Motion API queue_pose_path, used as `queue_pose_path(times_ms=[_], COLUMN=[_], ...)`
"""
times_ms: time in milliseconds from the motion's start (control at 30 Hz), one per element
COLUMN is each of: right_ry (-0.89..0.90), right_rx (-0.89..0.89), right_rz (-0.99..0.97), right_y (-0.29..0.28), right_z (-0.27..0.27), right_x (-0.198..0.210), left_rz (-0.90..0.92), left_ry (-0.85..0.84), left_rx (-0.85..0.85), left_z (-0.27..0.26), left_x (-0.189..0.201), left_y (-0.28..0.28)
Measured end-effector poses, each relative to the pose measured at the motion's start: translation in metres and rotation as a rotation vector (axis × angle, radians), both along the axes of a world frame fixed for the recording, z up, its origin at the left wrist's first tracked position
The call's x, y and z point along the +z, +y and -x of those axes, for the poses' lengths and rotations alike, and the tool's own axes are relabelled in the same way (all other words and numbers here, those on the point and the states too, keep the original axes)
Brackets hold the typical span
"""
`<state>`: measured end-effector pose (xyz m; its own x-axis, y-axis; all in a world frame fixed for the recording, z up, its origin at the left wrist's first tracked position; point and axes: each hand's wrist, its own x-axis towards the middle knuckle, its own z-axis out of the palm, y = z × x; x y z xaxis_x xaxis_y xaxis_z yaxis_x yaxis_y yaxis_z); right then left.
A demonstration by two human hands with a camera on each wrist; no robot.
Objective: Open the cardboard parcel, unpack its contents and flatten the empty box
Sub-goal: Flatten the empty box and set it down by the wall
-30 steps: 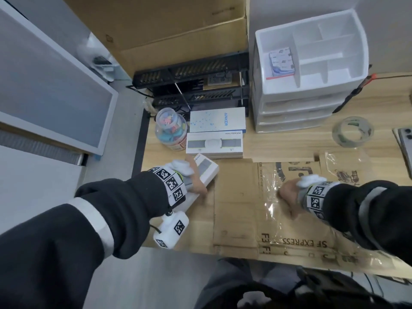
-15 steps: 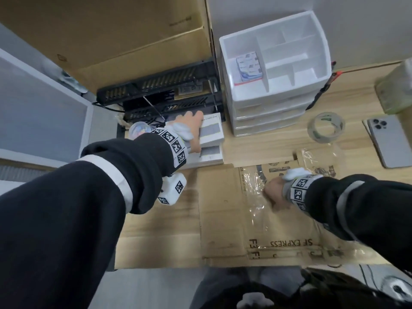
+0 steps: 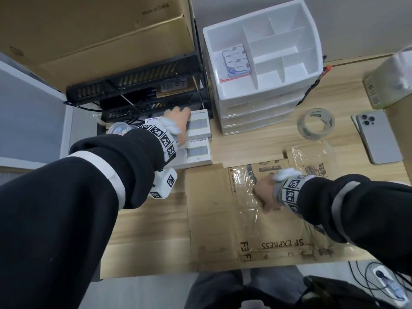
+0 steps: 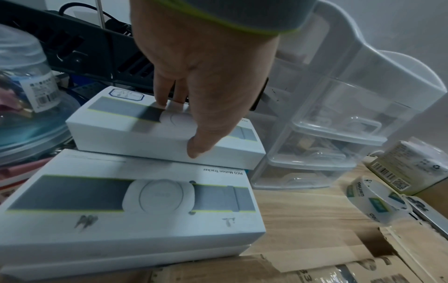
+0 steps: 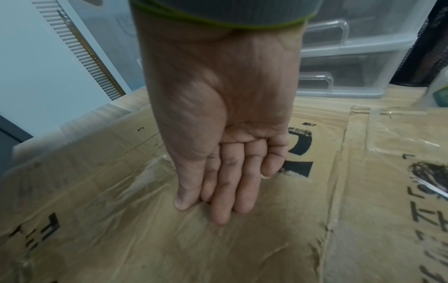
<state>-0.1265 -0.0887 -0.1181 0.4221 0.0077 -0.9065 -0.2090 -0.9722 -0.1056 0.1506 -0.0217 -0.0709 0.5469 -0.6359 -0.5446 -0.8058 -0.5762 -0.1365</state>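
Note:
The cardboard parcel (image 3: 211, 208) lies flattened on the wooden desk, with clear tape and black print on its right half (image 5: 121, 239). My right hand (image 3: 265, 192) rests flat on it, fingers (image 5: 218, 191) straight and together. At the back left my left hand (image 3: 178, 123) grips a white tracker box (image 3: 199, 124) across its width, thumb on the near side and fingers on the far edge (image 4: 180, 127). That box (image 4: 116, 130) sits on top of another box, just behind a second identical white box (image 3: 196, 153) (image 4: 121, 201).
A white drawer organiser (image 3: 263, 63) stands behind the cardboard, a black mesh rack (image 3: 138, 85) to its left. A tape roll (image 3: 316, 126), a phone (image 3: 379, 137) and a green pack (image 3: 388, 85) lie at the right. A clear jar (image 3: 120, 128) is beside my left wrist.
My left hand carried the white box from the cardboard's left edge to the back and set it on the stack. My right hand stayed flat on the cardboard.

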Motion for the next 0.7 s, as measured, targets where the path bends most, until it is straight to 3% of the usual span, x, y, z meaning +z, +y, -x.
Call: queue_pose_path(times_ms=[467, 567, 700], right_ry=[0.010, -0.022, -0.036], right_rx=[0.005, -0.019, -0.031], right_rz=[0.007, 0.001, -0.002], right_y=[0.002, 0.001, 0.001], right_z=[0.000, 0.003, 0.010], right_x=[-0.001, 0.001, 0.004], left_rz=[0.070, 0.189, 0.136], left_ry=[-0.064, -0.095, 0.263], left_rx=[0.042, -0.151, -0.405], left_z=[0.019, 0.041, 0.083], left_x=[0.003, 0.007, -0.008], left_y=[0.007, 0.016, 0.033])
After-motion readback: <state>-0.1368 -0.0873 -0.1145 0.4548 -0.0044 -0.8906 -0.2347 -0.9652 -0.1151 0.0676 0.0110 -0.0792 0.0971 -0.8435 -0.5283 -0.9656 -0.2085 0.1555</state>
